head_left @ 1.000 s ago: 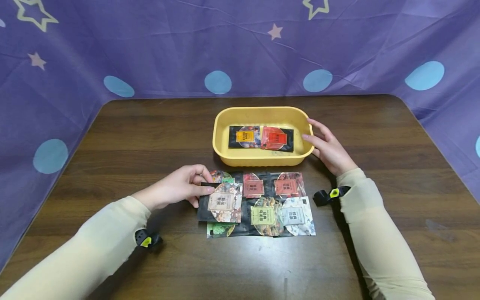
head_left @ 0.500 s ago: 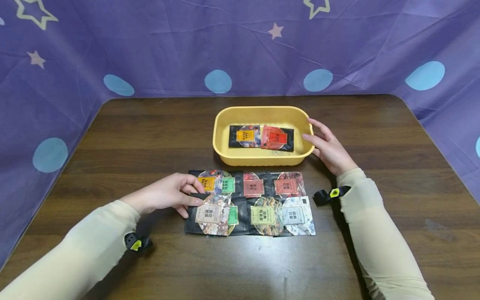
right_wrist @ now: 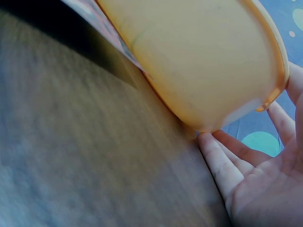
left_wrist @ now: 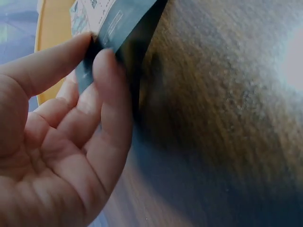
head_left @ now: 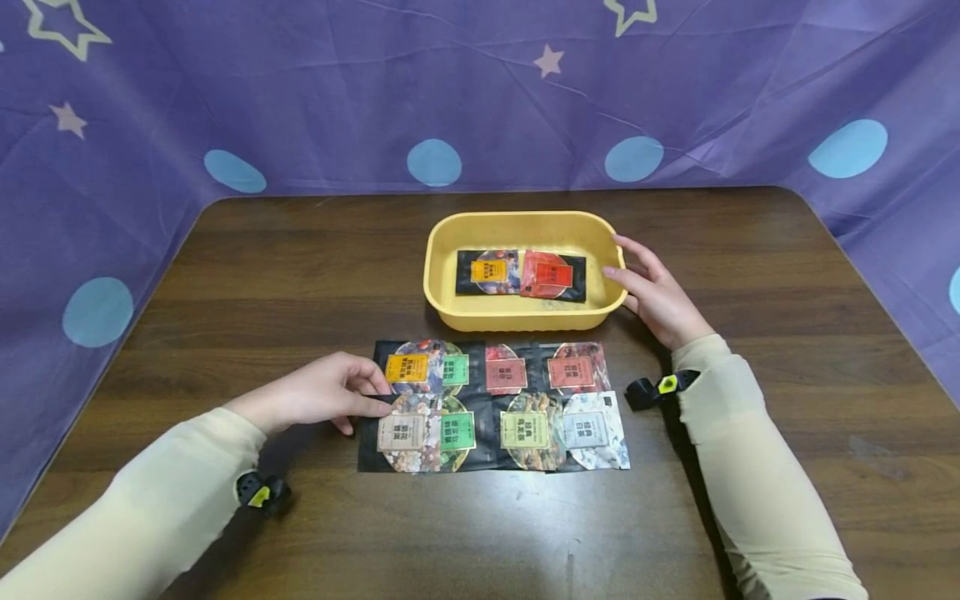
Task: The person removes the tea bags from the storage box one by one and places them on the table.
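Observation:
My left hand (head_left: 330, 390) pinches the left edge of a black sachet with a beige label (head_left: 411, 433). That sachet lies at the front left, partly over a green-labelled sachet (head_left: 458, 432). In the left wrist view, the thumb and a finger meet at the edge of the dark sachet (left_wrist: 116, 28). My right hand (head_left: 660, 296) holds the right end of a yellow plastic basin (head_left: 525, 321), thumb over the rim and fingers outside. Inside the basin lie an orange-labelled sachet (head_left: 487, 272) and a red-labelled sachet (head_left: 553, 276).
Flat sachets lie in two rows before the basin: an orange-labelled one (head_left: 407, 367) and red-labelled ones (head_left: 506, 372) behind, a light green-labelled one (head_left: 525, 431) and a white one (head_left: 596, 431) in front. A purple curtain (head_left: 480, 100) hangs behind the wooden table (head_left: 300, 258).
My left hand has moved left and lowered the beige-labelled sachet onto the front row, uncovering the orange- and green-labelled sachets. The right hand and basin stay in place.

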### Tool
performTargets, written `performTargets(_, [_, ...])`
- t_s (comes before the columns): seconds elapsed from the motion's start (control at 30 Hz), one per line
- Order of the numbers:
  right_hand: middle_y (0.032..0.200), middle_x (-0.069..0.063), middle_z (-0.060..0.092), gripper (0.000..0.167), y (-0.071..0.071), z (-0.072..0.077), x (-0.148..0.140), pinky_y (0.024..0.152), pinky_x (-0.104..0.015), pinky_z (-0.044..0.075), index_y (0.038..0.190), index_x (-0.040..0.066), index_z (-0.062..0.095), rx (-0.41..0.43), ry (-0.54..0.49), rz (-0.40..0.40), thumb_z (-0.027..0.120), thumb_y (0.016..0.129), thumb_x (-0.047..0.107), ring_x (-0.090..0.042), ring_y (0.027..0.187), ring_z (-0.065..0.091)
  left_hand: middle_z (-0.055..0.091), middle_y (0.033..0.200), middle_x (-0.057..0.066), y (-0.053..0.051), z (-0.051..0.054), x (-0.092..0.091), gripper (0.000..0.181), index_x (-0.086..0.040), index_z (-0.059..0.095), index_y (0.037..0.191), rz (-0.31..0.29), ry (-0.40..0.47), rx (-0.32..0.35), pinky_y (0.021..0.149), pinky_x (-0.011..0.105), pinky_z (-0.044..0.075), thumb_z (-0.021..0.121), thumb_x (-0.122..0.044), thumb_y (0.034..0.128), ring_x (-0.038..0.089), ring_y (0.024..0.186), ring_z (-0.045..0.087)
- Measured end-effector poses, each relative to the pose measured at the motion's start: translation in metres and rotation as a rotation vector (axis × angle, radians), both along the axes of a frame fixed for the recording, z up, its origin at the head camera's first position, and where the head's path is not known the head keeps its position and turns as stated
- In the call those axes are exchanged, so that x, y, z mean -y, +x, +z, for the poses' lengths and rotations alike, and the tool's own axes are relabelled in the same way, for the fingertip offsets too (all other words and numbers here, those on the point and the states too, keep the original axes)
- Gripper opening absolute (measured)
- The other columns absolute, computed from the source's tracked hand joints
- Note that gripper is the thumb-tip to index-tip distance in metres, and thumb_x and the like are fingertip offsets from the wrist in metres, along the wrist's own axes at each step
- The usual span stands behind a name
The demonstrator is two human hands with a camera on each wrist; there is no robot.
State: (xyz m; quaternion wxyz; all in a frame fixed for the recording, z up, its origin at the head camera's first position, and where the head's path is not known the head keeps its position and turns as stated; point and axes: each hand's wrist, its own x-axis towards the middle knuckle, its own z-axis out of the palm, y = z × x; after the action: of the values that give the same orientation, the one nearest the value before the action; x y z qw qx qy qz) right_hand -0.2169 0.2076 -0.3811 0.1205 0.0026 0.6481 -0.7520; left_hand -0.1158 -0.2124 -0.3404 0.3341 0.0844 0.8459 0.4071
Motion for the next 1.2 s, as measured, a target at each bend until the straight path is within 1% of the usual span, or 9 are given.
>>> performTargets(0.13, [0.128,-0.010,0.044,0.061,0.0001,0.0000,-0.0001,0.086,-0.019,0.054,0.151,0.022,0.035,0.000,0.003,0.002,0.063,0.097,0.017,-0.014,0.108,0.058,0.064,0.086,0.003,-0.0011,0.0013,-0.0005,0.023,-0.001,0.068,0.097,-0.044,-0.106,-0.089,0.051,0.029,0.053,0.076,-0.019,0.0859,0.012,0.061,0.056])
performTargets(0.27, [0.128,-0.009,0.044,0.061,0.0003,0.0001,-0.0002,0.087,-0.019,0.054,0.151,0.022,0.034,0.001,0.003,0.004,0.063,0.097,0.017,-0.014,0.108,0.058,0.065,0.080,0.002,-0.0025,0.0033,-0.0017,0.020,-0.005,0.070,0.092,-0.064,-0.188,-0.145,0.049,0.028,0.049,0.079,-0.022,0.0838,0.011,0.056,0.052])
performTargets(0.37, [0.128,-0.009,0.043,0.062,0.0003,0.0003,-0.0003,0.087,-0.019,0.054,0.151,0.023,0.035,0.002,-0.001,0.004,0.063,0.097,0.017,-0.014,0.108,0.057,0.064,0.077,0.000,-0.0035,0.0044,-0.0030,0.020,-0.007,0.071,0.089,-0.071,-0.234,-0.184,0.056,0.027,0.045,0.081,-0.024,0.0821,0.012,0.061,0.051])
performTargets(0.47, [0.128,-0.009,0.044,0.061,0.0001,0.0003,-0.0004,0.087,-0.019,0.053,0.151,0.023,0.035,0.003,-0.001,0.004,0.063,0.097,0.017,-0.014,0.109,0.057,0.060,0.072,-0.001,-0.0043,0.0056,-0.0037,0.022,-0.009,0.072,0.087,-0.068,-0.273,-0.208,0.059,0.026,0.040,0.082,-0.027,0.0809,0.013,0.065,0.049])
performTargets(0.6, [0.128,-0.009,0.044,0.061,-0.0001,0.0001,-0.0005,0.087,-0.019,0.053,0.150,0.024,0.036,0.006,-0.005,0.003,0.064,0.097,0.017,-0.014,0.109,0.057,0.049,0.065,-0.002,-0.0050,0.0072,-0.0042,0.024,-0.011,0.072,0.087,-0.055,-0.315,-0.205,0.056,0.026,0.035,0.082,-0.032,0.0798,0.013,0.059,0.044])
performTargets(0.7, [0.128,-0.009,0.044,0.061,-0.0001,0.0001,-0.0006,0.087,-0.019,0.053,0.150,0.024,0.036,0.008,-0.008,0.002,0.064,0.097,0.017,-0.013,0.109,0.057,0.045,0.062,-0.003,-0.0049,0.0086,-0.0048,0.025,-0.012,0.072,0.086,-0.055,-0.333,-0.211,0.054,0.026,0.033,0.083,-0.034,0.0789,0.013,0.057,0.041])
performTargets(0.93, [0.128,-0.010,0.044,0.061,0.0000,0.0000,-0.0011,0.087,-0.019,0.053,0.151,0.024,0.036,0.008,-0.002,0.002,0.064,0.097,0.017,-0.015,0.110,0.055,0.048,0.064,-0.003,-0.0063,0.0086,-0.0046,0.027,-0.013,0.070,0.081,-0.043,-0.378,-0.213,0.055,0.027,0.033,0.084,-0.037,0.0769,0.014,0.059,0.043])
performTargets(1.07, [0.128,-0.010,0.044,0.061,0.0001,-0.0002,-0.0006,0.087,-0.019,0.053,0.151,0.024,0.036,0.009,0.003,0.000,0.064,0.097,0.018,-0.016,0.111,0.055,0.051,0.067,-0.002,-0.0085,0.0068,-0.0037,0.028,-0.014,0.068,0.078,-0.049,-0.400,-0.197,0.056,0.027,0.033,0.084,-0.037,0.0764,0.014,0.061,0.045])
performTargets(1.2, [0.127,-0.009,0.044,0.061,-0.0002,0.0000,-0.0002,0.087,-0.019,0.053,0.150,0.024,0.037,0.005,0.015,-0.004,0.064,0.096,0.018,-0.015,0.111,0.055,0.052,0.068,-0.002,-0.0100,0.0061,-0.0039,0.030,-0.014,0.065,0.076,-0.055,-0.407,-0.206,0.056,0.027,0.034,0.084,-0.037,0.0756,0.015,0.061,0.045])
